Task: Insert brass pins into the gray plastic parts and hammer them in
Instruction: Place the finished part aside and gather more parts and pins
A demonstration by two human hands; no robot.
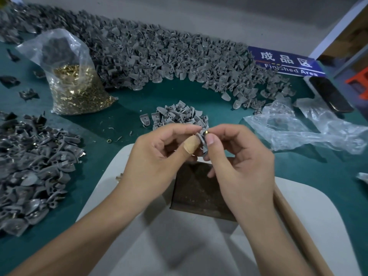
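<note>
My left hand (157, 154) pinches a gray plastic part (201, 138) between thumb and fingers; a bandage wraps the thumb. My right hand (237, 156) pinches a brass pin (206, 132) against the top of that part. Both hands hover above a dark metal block (197, 194) that lies on a white board (179, 246). A small heap of gray parts (179, 116) sits just beyond the hands. A clear bag of brass pins (77, 90) stands at the left. A wooden handle (298, 232) lies on the board at the right.
A long bank of gray parts (159, 56) curves across the back of the green table (123, 116). Another pile of gray parts (33, 166) lies at the left. Crumpled clear plastic (302, 128), a dark phone (330, 94) and a blue sign (284, 60) are at the right.
</note>
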